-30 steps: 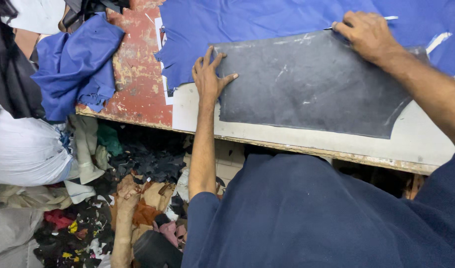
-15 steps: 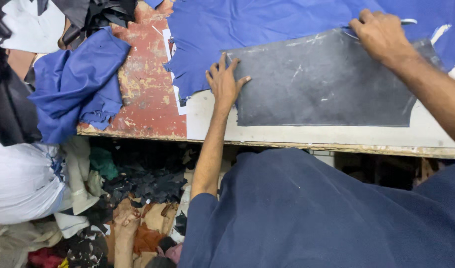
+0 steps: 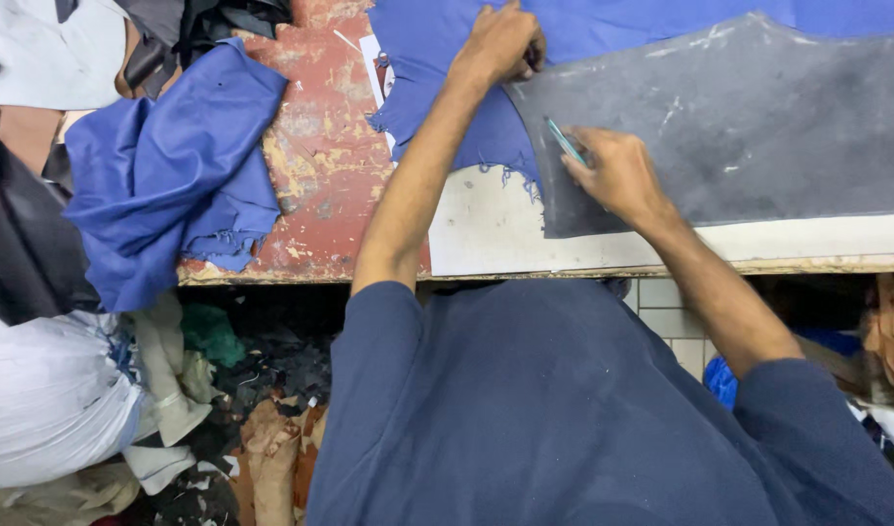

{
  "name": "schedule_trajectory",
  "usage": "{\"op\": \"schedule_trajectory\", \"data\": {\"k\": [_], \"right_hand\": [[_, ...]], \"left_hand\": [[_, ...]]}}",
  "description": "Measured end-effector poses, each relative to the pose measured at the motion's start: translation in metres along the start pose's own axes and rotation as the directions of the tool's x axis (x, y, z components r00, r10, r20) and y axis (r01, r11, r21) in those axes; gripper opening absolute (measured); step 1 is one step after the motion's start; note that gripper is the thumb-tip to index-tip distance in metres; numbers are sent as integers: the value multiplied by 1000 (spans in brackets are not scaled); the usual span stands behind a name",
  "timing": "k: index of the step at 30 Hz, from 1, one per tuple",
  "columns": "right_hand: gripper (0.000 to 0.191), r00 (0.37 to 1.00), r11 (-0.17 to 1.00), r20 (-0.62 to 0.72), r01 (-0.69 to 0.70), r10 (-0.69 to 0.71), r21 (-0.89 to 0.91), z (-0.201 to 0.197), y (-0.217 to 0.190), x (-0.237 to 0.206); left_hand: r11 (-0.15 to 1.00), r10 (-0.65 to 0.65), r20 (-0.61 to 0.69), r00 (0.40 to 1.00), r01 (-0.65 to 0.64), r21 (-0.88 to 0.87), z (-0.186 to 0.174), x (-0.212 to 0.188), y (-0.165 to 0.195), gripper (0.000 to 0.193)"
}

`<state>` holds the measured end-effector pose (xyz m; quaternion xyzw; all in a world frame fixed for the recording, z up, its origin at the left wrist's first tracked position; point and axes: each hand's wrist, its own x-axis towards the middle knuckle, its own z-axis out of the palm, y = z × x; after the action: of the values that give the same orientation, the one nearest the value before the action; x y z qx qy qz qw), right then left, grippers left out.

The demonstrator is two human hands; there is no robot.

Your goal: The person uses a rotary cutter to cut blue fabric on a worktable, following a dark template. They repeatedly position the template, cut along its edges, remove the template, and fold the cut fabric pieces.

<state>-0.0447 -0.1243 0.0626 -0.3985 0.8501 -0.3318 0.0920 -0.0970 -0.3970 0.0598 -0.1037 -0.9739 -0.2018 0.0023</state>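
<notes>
1. Far left of both hands: white sack (image 3: pixel 47 409) on the floor below table level, scrap pile (image 3: pixel 252 429) beside it.
2. Loose blue cloth bundle (image 3: pixel 174 166) sits on the worn red table (image 3: pixel 315 185), well left of the left hand.
3. Left hand (image 3: pixel 500 44): fingers curled together, pressing down on the upper left corner of the grey pattern sheet (image 3: pixel 739 127), where it meets the blue fabric (image 3: pixel 447 58). Whether it pinches the edge, can't tell.
4. Blue fabric lies flat under the sheet; frayed edge shows just below the left hand.
5. Right hand (image 3: pixel 617 175): fingers pinched on a thin teal marker (image 3: pixel 566 142), tip at the sheet's left edge, just below-right of the left hand.
6. Grey pattern sheet runs right from both hands; its lower edge lies over a white board (image 3: pixel 495 234).
</notes>
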Motion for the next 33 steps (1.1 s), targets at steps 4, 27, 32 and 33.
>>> {"op": "schedule_trajectory", "data": {"k": [4, 27, 32, 33], "right_hand": [[37, 962, 969, -116, 243, -247, -49, 34, 0, 47], [37, 970, 998, 241, -19, 34, -67, 23, -25, 78], [40, 974, 997, 216, -69, 74, -29, 17, -22, 15], [41, 974, 996, 207, -87, 91, -26, 18, -21, -1]], "left_hand": [[962, 81, 106, 991, -50, -269, -11, 12, -13, 30], [825, 279, 41, 959, -218, -521, 23, 9, -37, 39], [873, 219, 40, 975, -178, -454, 29, 7, -33, 36], [885, 185, 56, 981, -141, -444, 30, 7, -32, 36]]}}
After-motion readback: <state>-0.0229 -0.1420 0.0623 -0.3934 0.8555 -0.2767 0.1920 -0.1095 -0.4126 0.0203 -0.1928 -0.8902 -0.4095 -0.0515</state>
